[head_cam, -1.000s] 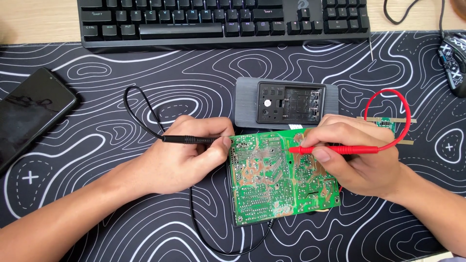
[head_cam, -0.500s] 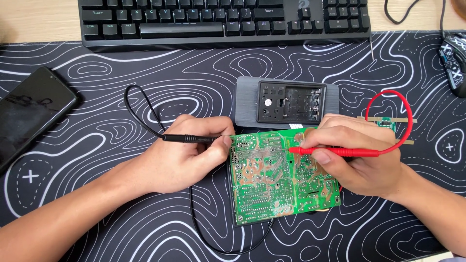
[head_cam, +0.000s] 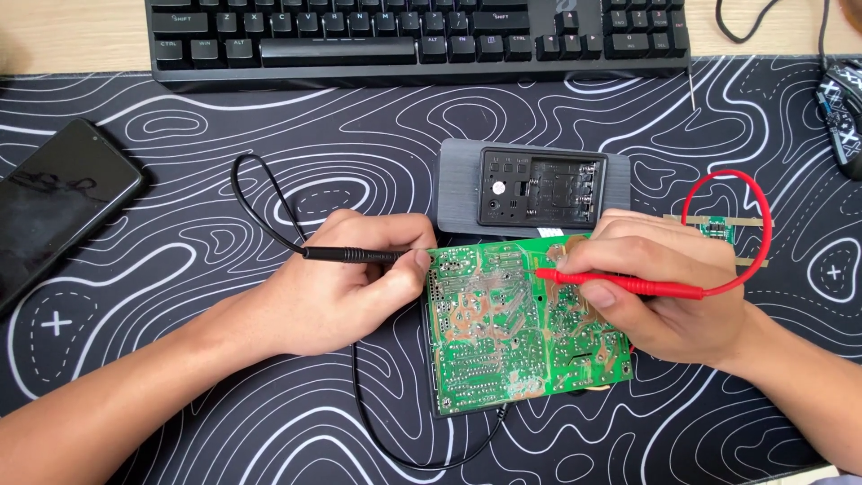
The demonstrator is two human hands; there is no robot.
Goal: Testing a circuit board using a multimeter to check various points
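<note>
A black desk mat (head_cam: 180, 395) with white contour lines covers most of the worktop (head_cam: 72, 36), whose bare wood shows only along the far edge. A black keyboard (head_cam: 417, 36) lies across the far side, half on the mat. Near the middle, a green circuit board (head_cam: 516, 328) rests solder side up, slightly turned, between the two hands. Just beyond it, touching its far edge, sits a grey multimeter (head_cam: 539, 184) lying face down with its open back compartment showing. A dark smartphone (head_cam: 58, 202) lies at the far left, screen up and well apart from the board.

The left hand (head_cam: 341, 287) rests on the mat against the board's left edge, its fingers closed around a black test probe (head_cam: 355, 256) held level, the tip at the board's upper left corner. The probe's black lead (head_cam: 269, 211) loops away to the left and passes under the hand toward the near side. The right hand (head_cam: 669, 292) lies over the board's right part, fingers pinched on a red test probe (head_cam: 620, 285) whose tip touches the board's upper middle. Its red lead (head_cam: 732, 220) arcs to the right over a small green board (head_cam: 716, 229). A black mouse (head_cam: 842, 112) shows at the far right edge.
</note>
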